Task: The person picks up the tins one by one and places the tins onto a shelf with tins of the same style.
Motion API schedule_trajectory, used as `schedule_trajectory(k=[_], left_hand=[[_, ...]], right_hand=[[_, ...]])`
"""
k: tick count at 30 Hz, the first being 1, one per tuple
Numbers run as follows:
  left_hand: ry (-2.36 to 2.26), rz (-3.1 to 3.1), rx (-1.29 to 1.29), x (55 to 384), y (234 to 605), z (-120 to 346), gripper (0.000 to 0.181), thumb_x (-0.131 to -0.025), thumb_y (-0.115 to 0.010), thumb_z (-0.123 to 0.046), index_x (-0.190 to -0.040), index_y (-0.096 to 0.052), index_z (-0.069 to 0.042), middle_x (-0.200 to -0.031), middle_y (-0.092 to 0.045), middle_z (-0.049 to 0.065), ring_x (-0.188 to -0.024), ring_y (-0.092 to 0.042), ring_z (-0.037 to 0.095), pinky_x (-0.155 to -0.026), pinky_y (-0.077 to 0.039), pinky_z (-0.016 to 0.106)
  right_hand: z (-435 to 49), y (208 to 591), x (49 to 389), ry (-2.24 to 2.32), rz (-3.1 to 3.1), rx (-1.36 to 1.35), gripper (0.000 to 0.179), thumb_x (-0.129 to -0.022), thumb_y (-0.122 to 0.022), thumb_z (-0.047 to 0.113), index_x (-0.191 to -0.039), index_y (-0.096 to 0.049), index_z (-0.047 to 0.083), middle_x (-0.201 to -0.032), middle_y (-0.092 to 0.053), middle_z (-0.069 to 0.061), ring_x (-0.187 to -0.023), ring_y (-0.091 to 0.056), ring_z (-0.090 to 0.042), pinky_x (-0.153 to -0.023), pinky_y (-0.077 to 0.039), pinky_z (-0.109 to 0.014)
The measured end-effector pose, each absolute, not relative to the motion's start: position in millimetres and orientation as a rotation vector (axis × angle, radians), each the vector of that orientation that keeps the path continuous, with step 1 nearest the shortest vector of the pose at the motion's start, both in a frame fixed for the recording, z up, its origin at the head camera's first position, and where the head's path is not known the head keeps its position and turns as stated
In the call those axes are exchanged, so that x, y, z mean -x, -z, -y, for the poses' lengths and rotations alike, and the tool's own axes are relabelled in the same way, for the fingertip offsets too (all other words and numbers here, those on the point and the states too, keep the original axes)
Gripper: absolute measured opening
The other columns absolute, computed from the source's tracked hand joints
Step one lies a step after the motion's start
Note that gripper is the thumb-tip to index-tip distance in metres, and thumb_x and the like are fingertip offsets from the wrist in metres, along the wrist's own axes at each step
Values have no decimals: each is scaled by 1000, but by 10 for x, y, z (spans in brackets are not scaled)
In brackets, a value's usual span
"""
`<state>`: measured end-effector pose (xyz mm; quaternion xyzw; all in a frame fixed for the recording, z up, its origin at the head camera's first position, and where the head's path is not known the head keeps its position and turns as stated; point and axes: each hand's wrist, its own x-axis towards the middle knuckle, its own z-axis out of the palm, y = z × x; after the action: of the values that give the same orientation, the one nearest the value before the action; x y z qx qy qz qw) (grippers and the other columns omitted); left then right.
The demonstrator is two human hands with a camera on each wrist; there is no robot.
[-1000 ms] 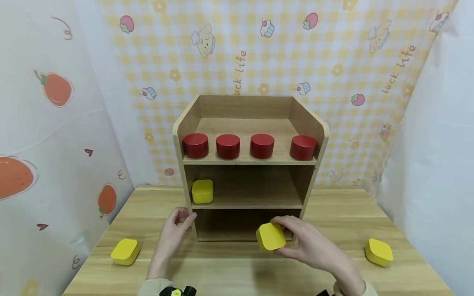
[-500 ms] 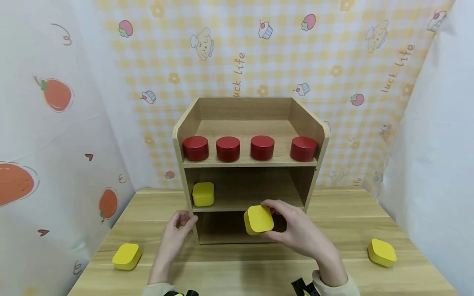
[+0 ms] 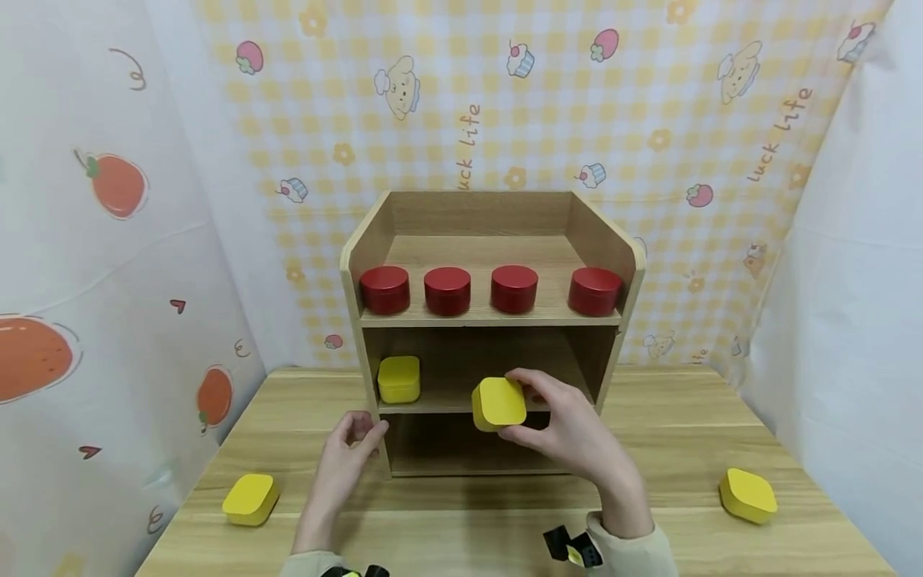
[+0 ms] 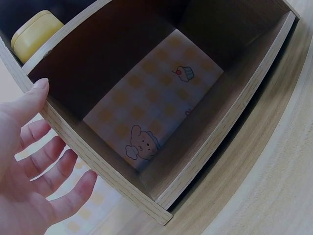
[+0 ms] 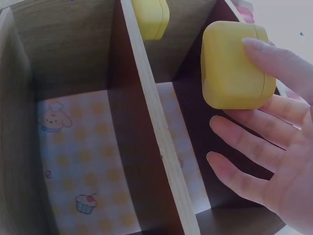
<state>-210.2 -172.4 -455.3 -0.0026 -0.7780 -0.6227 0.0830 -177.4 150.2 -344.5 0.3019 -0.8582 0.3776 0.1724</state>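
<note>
In the head view my right hand (image 3: 575,429) pinches a yellow rounded-square box (image 3: 499,403) between thumb and fingers, in front of the middle shelf level. The right wrist view shows that box (image 5: 234,66) above the middle board, its lid seam near my thumb. My left hand (image 3: 346,457) holds the left side panel of the small wooden shelf (image 3: 485,320) low down, thumb at the front edge and fingers along the outer side. Another yellow box (image 3: 399,380) stands at the left end of the middle level. Several red round tins (image 3: 448,291) line the top level.
One yellow box (image 3: 250,499) lies on the wooden table (image 3: 433,533) at the left, another yellow box (image 3: 747,495) at the right. Behind the shelf hangs a checked cloth (image 3: 461,96); white cloth walls flank both sides.
My right hand has carried the yellow box up and to the left, from before the bottom level to the middle level's front. The left hand stays at the side panel.
</note>
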Motion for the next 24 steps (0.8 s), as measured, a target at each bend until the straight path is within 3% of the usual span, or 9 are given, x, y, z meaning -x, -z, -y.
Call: schedule_trajectory(k=[6,16,24], left_hand=[[1886,2314,7,2078,4514,1707,33,-94,-69,-27,-111,-55,-3,-102,-57,11,-89,-56,16,-75,-55,32],[1872,2299,40,2091,4516,1736,34,-93,-70,-29,-110,-54,-3,-97,-57,10,-84,-58,20,-72,-55,30],[1885,2309,17,2098,4543,1745,33,-93,-70,-27,-110,-55,-3,-97,-57,10,-84,-59,23,-73,-54,29]], right_hand=[[-1439,3426,1891,-1069,2499,-827,61,-76,-87,26,-127,-57,12,-112,-61,7,-92,-59,-8,-82,-53,-30],[-1221,3393,2149,-1055,2588,-769,60,-78,-84,28,-128,-57,8,-114,-63,0,-92,-59,-13,-80,-53,-34],[-1072,3406,2281,-1035,2691,-653,60,-78,-84,30,-128,-59,9,-106,-66,0,-89,-59,-12,-79,-51,-31]])
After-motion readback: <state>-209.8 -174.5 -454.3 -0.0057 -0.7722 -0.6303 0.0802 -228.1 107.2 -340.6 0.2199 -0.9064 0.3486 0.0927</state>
